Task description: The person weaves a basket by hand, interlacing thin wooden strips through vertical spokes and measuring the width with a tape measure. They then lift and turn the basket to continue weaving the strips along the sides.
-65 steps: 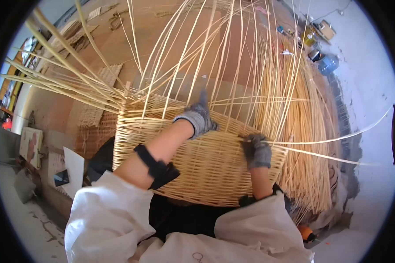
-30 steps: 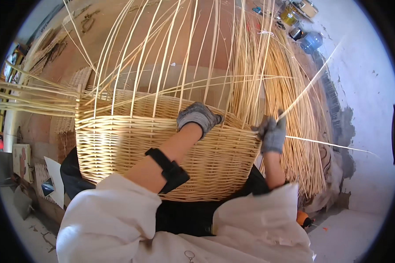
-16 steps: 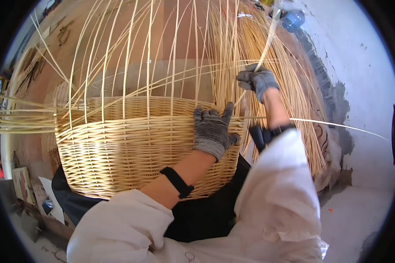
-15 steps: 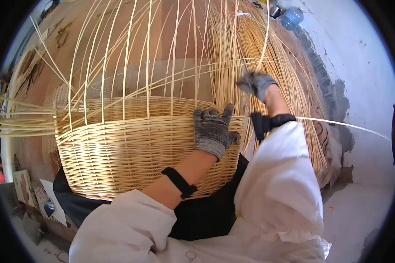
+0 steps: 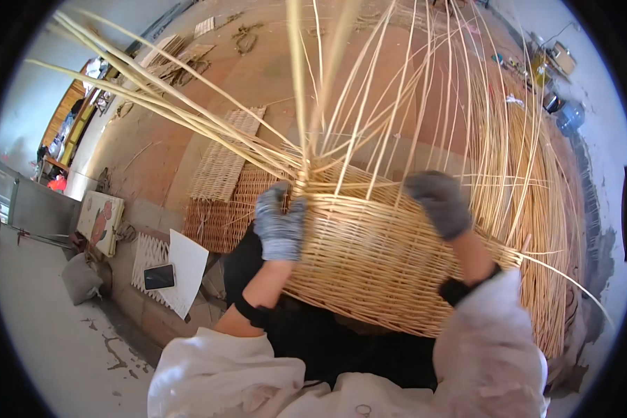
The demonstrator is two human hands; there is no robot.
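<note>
A pale wicker basket (image 5: 376, 258) with tall upright willow rods rests over a black cloth (image 5: 355, 348) on my lap. At its left corner my left hand (image 5: 279, 226), in a grey knit glove, grips the woven edge, the thumb on the near side; some fingertips are hidden. A bunch of long rods (image 5: 188, 115) fans out from that corner toward the upper left. My right hand (image 5: 440, 205), also gloved, hovers at the basket's rim right of the middle. Motion smears its fingers, so whether they hold a rod cannot be made out.
Loose willow rods (image 5: 536, 279) lie in a large heap along the right wall. Woven panels (image 5: 223, 209) are stacked on the floor at left, near a phone (image 5: 159, 276) on white paper (image 5: 188, 258). A blue water bottle (image 5: 570, 117) stands far right.
The view has swung left, so the basket appears further right. My left hand has gone from the basket's right part to its left corner; my right hand has come over the rim.
</note>
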